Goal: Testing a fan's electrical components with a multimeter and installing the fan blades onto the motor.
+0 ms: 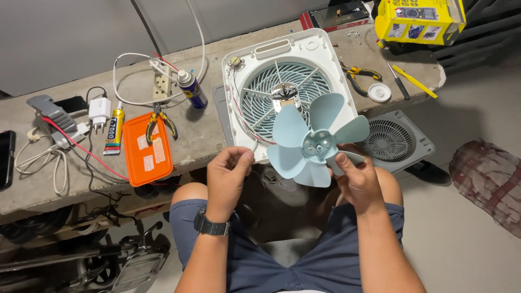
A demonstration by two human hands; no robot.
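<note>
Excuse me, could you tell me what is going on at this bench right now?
A seated person holds a pale blue fan blade in the right hand, off the opened white fan housing lying on the workbench. The left hand pinches a thin wire from the housing. A grey grille lies beside it, pliers on an orange case.

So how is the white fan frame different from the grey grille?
The white fan frame lies on the bench; the grey grille sits lower, beside the person's knee. The frame is bigger, with a metal motor part in the middle; the grille has none. Both are square with round slatted vents.
</note>
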